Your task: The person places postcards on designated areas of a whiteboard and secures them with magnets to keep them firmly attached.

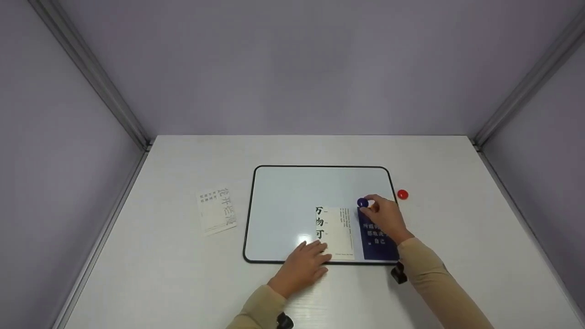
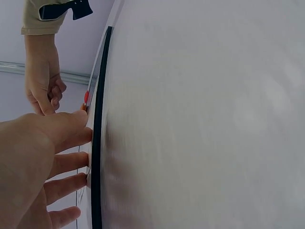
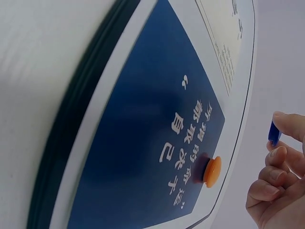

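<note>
My right hand pinches a blue round magnet between thumb and fingertips, above the top left corner of a dark blue card. The right wrist view shows this blue magnet held clear of the whiteboard. An orange magnet sits on the blue card; my hand hides it in the head view. With fingers extended, my left hand rests at the front edge of the whiteboard, over the lower left corner of a cream card with black characters.
A red magnet lies on the white table, just right of the whiteboard. Left of the board is another cream card with grey writing, slightly turned. Purple-grey walls stand behind and at both sides.
</note>
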`<state>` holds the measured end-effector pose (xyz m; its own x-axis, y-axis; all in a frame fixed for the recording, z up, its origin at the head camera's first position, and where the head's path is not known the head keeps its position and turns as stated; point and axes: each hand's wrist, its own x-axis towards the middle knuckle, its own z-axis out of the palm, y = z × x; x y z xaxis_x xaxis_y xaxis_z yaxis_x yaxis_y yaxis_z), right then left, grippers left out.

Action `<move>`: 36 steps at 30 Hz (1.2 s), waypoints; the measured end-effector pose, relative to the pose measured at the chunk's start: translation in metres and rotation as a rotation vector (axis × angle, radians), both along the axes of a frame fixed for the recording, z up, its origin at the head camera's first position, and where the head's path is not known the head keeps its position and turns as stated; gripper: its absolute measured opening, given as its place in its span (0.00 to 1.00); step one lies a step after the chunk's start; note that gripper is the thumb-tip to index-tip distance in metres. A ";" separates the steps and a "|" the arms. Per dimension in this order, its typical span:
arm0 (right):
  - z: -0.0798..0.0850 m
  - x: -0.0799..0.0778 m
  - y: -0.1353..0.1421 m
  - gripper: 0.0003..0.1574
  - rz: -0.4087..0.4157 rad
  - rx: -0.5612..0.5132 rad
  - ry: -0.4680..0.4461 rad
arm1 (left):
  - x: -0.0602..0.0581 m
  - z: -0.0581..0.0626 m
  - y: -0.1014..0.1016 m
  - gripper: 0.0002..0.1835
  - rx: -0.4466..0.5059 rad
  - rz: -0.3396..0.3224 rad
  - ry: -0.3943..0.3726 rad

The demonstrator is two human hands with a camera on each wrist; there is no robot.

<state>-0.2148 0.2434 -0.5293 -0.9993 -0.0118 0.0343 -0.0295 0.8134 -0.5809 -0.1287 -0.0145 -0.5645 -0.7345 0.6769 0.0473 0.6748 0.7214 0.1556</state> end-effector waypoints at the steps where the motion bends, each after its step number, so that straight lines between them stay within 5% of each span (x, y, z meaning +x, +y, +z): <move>1: 0.000 0.000 -0.001 0.24 0.002 0.004 -0.006 | 0.000 0.000 0.000 0.18 0.001 0.001 0.002; 25: -0.002 0.000 -0.031 0.23 0.040 -0.017 -0.068 | 0.001 0.002 -0.001 0.18 0.001 0.009 0.002; 36: -0.008 0.000 -0.042 0.22 0.043 0.008 -0.019 | 0.001 0.000 0.001 0.18 0.004 0.019 0.008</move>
<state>-0.2147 0.2017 -0.5375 -0.9984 -0.0552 0.0148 -0.0536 0.8160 -0.5756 -0.1276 -0.0138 -0.5640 -0.7466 0.6630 0.0557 0.6625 0.7332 0.1535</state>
